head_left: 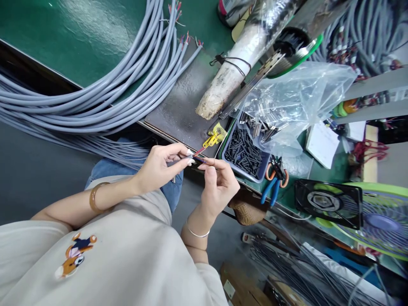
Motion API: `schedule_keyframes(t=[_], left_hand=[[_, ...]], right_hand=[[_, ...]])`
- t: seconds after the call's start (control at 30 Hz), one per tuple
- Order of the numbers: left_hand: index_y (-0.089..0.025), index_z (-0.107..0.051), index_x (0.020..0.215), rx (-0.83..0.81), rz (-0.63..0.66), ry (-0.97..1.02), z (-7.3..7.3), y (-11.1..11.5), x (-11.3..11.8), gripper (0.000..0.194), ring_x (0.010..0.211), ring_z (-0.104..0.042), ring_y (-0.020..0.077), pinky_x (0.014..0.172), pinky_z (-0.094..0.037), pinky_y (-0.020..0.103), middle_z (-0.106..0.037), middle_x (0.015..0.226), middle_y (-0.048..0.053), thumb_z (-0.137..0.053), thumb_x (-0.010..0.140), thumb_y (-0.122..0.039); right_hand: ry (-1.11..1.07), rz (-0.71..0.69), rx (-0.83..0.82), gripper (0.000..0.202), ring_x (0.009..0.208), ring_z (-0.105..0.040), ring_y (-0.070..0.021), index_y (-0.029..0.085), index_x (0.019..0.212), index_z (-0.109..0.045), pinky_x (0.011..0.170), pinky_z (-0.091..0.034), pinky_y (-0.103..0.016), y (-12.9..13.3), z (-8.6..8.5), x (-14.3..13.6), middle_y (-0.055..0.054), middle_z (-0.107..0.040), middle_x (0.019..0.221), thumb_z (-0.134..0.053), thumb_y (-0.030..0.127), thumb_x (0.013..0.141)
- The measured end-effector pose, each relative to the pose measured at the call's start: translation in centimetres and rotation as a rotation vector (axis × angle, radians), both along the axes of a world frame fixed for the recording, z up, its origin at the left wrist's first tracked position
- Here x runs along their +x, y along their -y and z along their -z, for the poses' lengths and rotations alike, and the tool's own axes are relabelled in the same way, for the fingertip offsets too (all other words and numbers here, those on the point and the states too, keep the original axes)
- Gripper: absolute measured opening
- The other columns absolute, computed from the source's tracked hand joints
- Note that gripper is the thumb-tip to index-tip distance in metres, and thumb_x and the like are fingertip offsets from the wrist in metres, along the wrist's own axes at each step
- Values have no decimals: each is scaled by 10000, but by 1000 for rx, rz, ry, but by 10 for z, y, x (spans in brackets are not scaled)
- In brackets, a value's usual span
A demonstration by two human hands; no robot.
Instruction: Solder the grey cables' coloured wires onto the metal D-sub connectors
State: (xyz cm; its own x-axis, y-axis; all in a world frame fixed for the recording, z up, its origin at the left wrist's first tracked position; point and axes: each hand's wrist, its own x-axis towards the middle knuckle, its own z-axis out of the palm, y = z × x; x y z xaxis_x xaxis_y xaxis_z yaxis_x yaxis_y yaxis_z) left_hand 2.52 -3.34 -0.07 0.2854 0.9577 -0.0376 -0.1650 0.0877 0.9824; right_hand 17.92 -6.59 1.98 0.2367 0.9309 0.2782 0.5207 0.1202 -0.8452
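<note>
Some thin wires [199, 151] are being held up between two hands, in front of a pale shirt [137, 255] and right by the edge of the green bench [92, 38]. Red and dark ones are being shown. By the left hand [162, 163], they are being pinched at one end, with the thumb and finger pressed close, and the very spot is being hidden by the fingertips. By the right hand [221, 185], the far ends are being met. Its thumb is being bent in near the fingers, with just a small gap or none, and whether a wire is being gripped there cannot be told.

Just past the wires, some yellow bits [215, 137] are being held up by the bench. Beside them, lots of little black tubes [244, 151] are being held in a tray [267, 163]. Metal parts [257, 127] are being partly covered by a clear bag [306, 93]. Near the tray, blue-handled pliers [270, 191] are being seen, with a black fan [328, 202] farther right. On the left, many long grey cables [111, 102] are being draped over the bench edge.
</note>
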Motion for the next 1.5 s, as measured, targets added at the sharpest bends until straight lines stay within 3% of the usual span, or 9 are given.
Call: schedule_keyframes(t=[0.2, 0.43, 0.57, 0.77, 1.0, 1.17, 1.3, 1.37, 1.5], left_hand=[[-134, -684, 876, 35, 93, -72, -1, 0, -1, 121, 693, -599, 113, 644, -506, 207, -684, 800, 34, -673, 883, -254], [-136, -636, 934, -245, 234, 209, -7, -3, -1, 213, 561, -447, 65, 564, -411, 184, -510, 637, -55, -730, 827, -294], [-116, -664, 915, -229, 177, 226, -12, -1, 3, 204, 546, -408, 55, 541, -379, 183, -510, 620, -51, -737, 819, -281], [-107, -708, 931, -180, 177, 171, -24, 0, 13, 193, 552, -440, 59, 554, -418, 200, -528, 629, -42, -723, 821, -265], [-132, -642, 908, -292, 243, 238, -21, -7, 11, 192, 455, -518, 55, 423, -407, 178, -611, 661, -28, -721, 838, -292], [-156, -582, 870, -294, 166, 309, -19, -4, 10, 231, 494, -492, 26, 471, -418, 148, -591, 690, -47, -774, 781, -247], [-155, -565, 797, -328, 69, 325, -17, -6, 5, 240, 542, -464, 19, 480, -369, 135, -565, 698, -48, -788, 744, -225], [-164, -549, 788, -371, 85, 326, -16, -8, 1, 256, 501, -410, 18, 429, -298, 144, -540, 653, -60, -787, 746, -247], [-179, -521, 781, -431, 141, 322, -17, -11, -3, 313, 450, -327, 13, 389, -206, 156, -500, 602, -81, -814, 716, -267]], right_hand=[[234, -105, -94, 217, 481, -334, -54, 193, 795, -641, 496, -315, -232, -2, -14, 3, 60, -569, 646, -623, 331, 961], [196, -202, -105, 321, 485, -352, -48, 201, 712, -551, 499, -299, -218, 4, -16, 4, 84, -445, 585, -570, 319, 1009], [51, -77, -75, 376, 493, -348, -65, 203, 705, -556, 487, -290, -233, 10, -6, -3, 76, -443, 579, -560, 420, 1013], [222, 196, 149, 335, 487, -408, -86, 220, 718, -579, 521, -336, -264, 13, 3, -7, 59, -524, 580, -576, 391, 1005], [506, 94, 224, 385, 484, -381, -89, 229, 644, -543, 533, -320, -286, 6, 1, 2, 48, -512, 557, -626, 385, 986], [176, 87, 63, 447, 488, -350, -83, 224, 629, -488, 513, -310, -267, -1, 4, 0, 64, -418, 556, -561, 453, 1006], [-166, 268, 227, 475, 455, -312, -76, 229, 612, -437, 467, -255, -249, -5, -1, 11, 80, -350, 530, -533, 464, 1013], [-78, 250, 273, 406, 461, -388, -82, 223, 656, -560, 470, -297, -251, -2, -7, 17, 68, -441, 531, -574, 434, 1003], [326, -11, 189, 153, 503, -499, -92, 276, 1070, -755, 482, -385, -263, 12, -15, 18, 33, -679, 699, -703, 341, 943]])
